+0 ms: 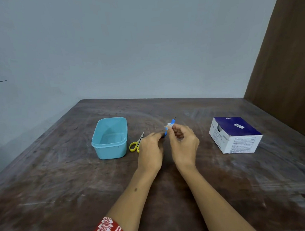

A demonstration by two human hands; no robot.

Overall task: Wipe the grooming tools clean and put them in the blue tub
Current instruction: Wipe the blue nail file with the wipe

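Note:
My left hand (150,149) and my right hand (182,142) meet above the middle of the table. Between them is a small blue and white packet (171,123), a wipe sachet by its look; the right fingers pinch its upper part and the left fingertips pinch its lower end. A light blue tub (111,149) stands open to the left, with nothing visible inside. Small scissors with yellow handles (136,144) lie flat between the tub and my left hand, partly hidden by it.
A blue and white cardboard box (235,134) sits at the right of the brown wooden table (63,181). A grey wall runs behind and to the left. A brown panel (287,64) rises at the far right.

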